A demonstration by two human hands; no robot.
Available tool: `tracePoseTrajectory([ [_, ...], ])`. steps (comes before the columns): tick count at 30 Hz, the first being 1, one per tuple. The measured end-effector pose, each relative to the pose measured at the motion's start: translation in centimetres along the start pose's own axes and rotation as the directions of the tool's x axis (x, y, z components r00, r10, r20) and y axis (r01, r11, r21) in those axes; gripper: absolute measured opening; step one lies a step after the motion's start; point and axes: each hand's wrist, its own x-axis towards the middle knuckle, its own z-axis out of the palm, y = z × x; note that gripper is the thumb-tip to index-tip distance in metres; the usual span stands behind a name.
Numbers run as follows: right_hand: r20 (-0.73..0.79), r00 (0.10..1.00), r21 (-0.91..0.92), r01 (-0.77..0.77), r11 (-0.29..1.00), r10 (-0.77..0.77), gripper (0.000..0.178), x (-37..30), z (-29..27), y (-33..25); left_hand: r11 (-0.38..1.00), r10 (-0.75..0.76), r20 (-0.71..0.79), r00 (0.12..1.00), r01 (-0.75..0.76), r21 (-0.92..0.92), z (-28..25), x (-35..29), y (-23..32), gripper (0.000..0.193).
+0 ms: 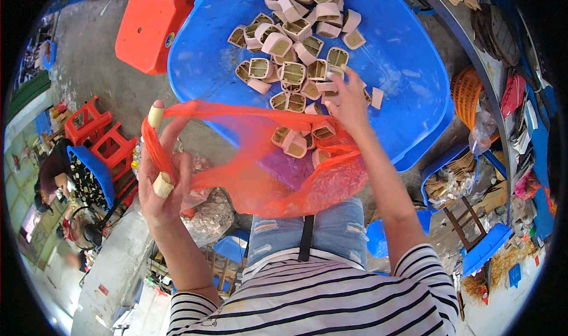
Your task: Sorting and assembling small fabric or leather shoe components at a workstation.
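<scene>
My left hand (168,191) grips the rim of a thin red plastic bag (260,185), its raised fingers partly covered with pale wraps. The bag hangs stretched across in front of me, and its far side lies by my right wrist. Several pale pink block shoe heels (292,73), with hollow ribbed olive undersides, are piled in a large blue tub (399,52). Above the near right of that pile, my right hand (350,102) has its fingers apart, touching or almost touching the heels. Through and beside the bag, a few heels (294,145) show near its rim.
A red plastic stool (151,33) stands left of the tub, with smaller red stools (89,123) farther left. At right are an orange basket (466,96) and a blue crate (429,179) of brown pieces. A clear bag of pieces (212,217) lies below my left hand.
</scene>
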Motion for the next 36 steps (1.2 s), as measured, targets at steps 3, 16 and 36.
tracePoseTrajectory([
  [3, 0.129, 0.985, -0.213, 0.14, 0.967, -0.114, 0.056, 1.8, 2.9, 2.2, 1.0, 0.01, 0.005, 1.0, -0.01, -0.004, 0.2, 0.3, -0.2, 0.105],
  [16, 0.514, 0.858, 0.481, -0.315, 0.818, 0.028, 0.06, -4.2, -3.7, -3.6, 1.0, 0.014, -0.024, 1.0, -0.013, 0.023, -1.2, 0.3, -0.3, 0.102],
  [36, 0.087, 0.876, -0.285, -0.434, 0.855, 0.474, 0.08, 4.9, 4.9, 4.1, 0.999, 0.013, 0.023, 1.0, -0.014, 0.037, -2.6, 0.3, -1.3, 0.102],
])
